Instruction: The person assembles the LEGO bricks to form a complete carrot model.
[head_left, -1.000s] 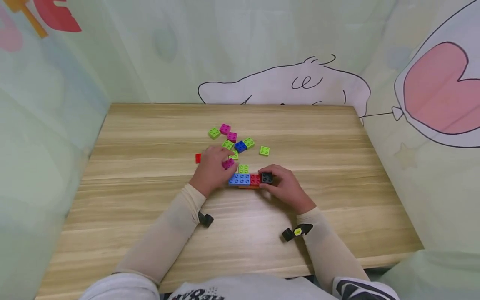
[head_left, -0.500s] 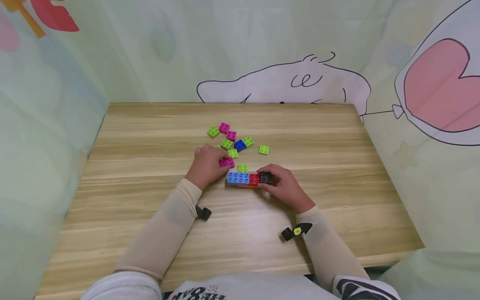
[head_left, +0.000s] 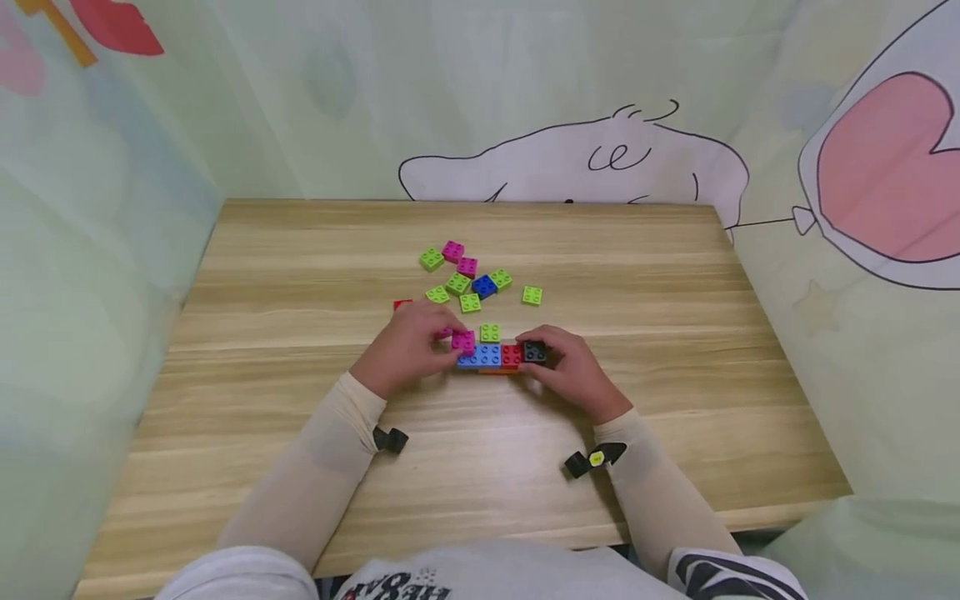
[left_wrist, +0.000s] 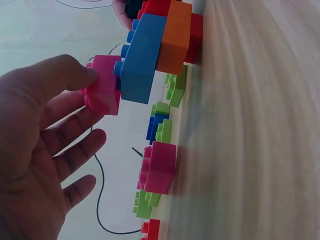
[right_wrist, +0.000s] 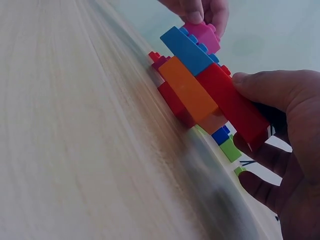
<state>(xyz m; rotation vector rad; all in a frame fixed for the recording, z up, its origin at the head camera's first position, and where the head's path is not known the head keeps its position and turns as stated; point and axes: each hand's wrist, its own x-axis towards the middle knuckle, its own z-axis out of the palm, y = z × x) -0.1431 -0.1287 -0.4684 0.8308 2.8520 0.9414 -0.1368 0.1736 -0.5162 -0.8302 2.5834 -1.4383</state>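
Observation:
My left hand (head_left: 408,346) pinches a pink toy brick (head_left: 463,342) between thumb and fingers. The brick sits at the studs on the left end of a light blue brick (left_wrist: 144,57); whether it is pressed down I cannot tell. That blue brick tops a small stack, beside a long red brick (right_wrist: 232,107) and above an orange brick (right_wrist: 187,90), with another red brick (right_wrist: 175,106) lowest. A black brick (head_left: 534,351) stands on the stack's right end. There my right hand (head_left: 573,371) grips the stack, its thumb against the long red brick.
Loose bricks lie behind the stack: several light green ones (head_left: 532,296), a dark blue one (head_left: 484,287), and pink ones (head_left: 453,251). Another pink brick (left_wrist: 161,167) and a red one (head_left: 402,304) are partly hidden by the left hand. A wooden table (head_left: 675,467) bears everything.
My left hand has picked up a pink brick from among the loose ones and brought it to the left end of the stack. My right hand has kept its hold in place.

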